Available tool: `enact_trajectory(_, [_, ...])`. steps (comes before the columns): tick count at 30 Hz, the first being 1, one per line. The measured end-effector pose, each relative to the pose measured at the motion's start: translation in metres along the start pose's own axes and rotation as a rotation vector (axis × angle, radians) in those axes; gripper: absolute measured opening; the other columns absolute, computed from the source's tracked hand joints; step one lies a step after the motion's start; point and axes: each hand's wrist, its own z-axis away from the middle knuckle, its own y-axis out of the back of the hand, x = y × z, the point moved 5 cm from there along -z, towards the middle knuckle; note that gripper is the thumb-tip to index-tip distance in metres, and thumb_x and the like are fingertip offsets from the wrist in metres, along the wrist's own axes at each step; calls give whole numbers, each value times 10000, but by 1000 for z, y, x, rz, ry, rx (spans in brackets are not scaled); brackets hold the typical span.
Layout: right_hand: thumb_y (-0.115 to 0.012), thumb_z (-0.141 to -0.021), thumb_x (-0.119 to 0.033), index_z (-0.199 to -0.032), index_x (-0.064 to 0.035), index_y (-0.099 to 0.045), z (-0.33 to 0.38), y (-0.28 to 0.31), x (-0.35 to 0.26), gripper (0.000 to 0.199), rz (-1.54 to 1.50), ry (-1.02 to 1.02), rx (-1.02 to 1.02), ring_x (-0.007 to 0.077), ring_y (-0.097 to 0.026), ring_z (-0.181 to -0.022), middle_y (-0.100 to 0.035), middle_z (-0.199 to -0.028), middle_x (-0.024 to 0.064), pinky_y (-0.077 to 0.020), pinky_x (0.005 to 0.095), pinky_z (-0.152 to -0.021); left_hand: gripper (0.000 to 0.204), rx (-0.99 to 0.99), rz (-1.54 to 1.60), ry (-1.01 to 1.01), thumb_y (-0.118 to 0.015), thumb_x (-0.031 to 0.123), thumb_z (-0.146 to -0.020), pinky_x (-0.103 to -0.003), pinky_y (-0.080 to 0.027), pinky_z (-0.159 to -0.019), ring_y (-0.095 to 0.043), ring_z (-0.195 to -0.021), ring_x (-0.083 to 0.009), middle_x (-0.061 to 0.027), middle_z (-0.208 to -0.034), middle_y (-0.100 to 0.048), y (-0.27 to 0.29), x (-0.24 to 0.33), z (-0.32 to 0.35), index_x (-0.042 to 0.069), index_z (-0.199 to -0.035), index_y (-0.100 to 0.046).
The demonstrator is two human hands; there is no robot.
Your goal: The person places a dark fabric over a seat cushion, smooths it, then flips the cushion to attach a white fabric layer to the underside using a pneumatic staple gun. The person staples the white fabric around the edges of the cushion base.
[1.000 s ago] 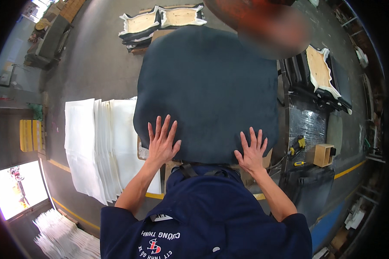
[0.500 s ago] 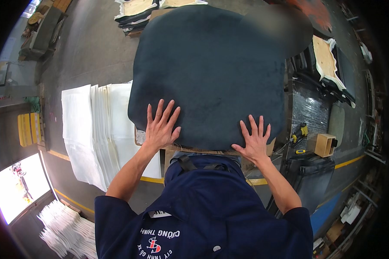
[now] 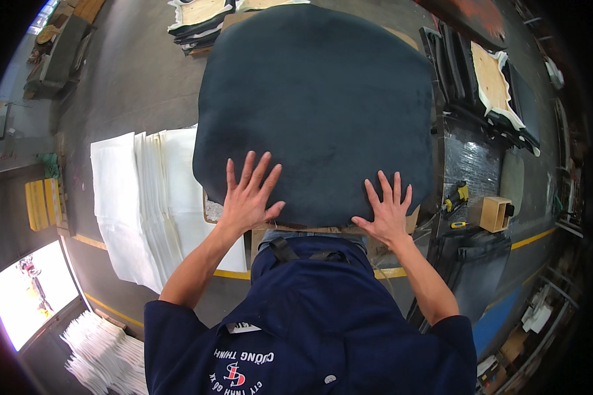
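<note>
A large dark blue-grey sheet of soft material [image 3: 316, 112] with rounded corners lies spread in front of me. Its near left edge hangs past the cardboard-like layer below. My left hand [image 3: 249, 201] rests palm down near the sheet's lower left corner, fingers spread. Toward the lower right corner, my right hand [image 3: 387, 209] lies flat with its fingers apart. Neither hand grips anything. What supports the sheet is mostly hidden beneath it.
White sheets [image 3: 122, 197] lie layered at my left. To the right are a yellow-and-black power tool [image 3: 456, 196], a yellow-handled tool [image 3: 458, 225] and a small wooden box [image 3: 495, 214]. Wooden panels with white-and-black covering [image 3: 491, 76] are stacked at the far right.
The dark blurred shape over the sheet's far right corner is gone, leaving that corner visible. My hands stay in nearly the same place, the left fingers spread slightly wider.
</note>
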Motion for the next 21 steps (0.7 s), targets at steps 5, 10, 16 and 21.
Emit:
enact_trajectory(5, [-577, -775, -810, -1530, -222, -430, -2, 4, 2, 968, -9, 15, 11, 438, -118, -1523, -263, -1632, 131, -72, 719, -1128, 901, -71, 38, -147, -642, 664, -791, -661, 9, -1206, -114, -1556, -345, -85, -1665, -239, -14, 20, -7, 206, -1534, -420])
enact_trajectory(10, [-611, -734, -814, -1523, -218, -441, -4, 3, 6, 1003, 0, 21, 21, 432, -134, -1520, -280, -1624, 129, -88, 715, -1125, 1030, -89, 6, -208, -746, 681, -666, -666, -28, -1209, -131, -1550, -366, -70, -1656, -266, -19, 22, -10, 219, -1528, -420])
enact_trajectory(16, [-662, -704, -781, -1544, -247, -406, -4, 3, 6, 1028, -14, -3, -8, 437, -125, -1521, -258, -1634, 114, -101, 725, -1126, 1061, -94, -38, -212, -767, 685, -637, -661, -36, -1213, -142, -1547, -368, -70, -1650, -276, -23, 23, -11, 223, -1526, -418])
enact_trajectory(21, [-675, -726, -745, -1518, -190, -445, 0, 13, 6, 994, -58, 23, 31, 434, -140, -1519, -283, -1619, 143, -104, 699, -1139, 1002, -156, 78, -129, -718, 682, -707, -659, -27, -1213, -149, -1544, -372, -97, -1645, -276, -9, 25, -11, 224, -1540, -402])
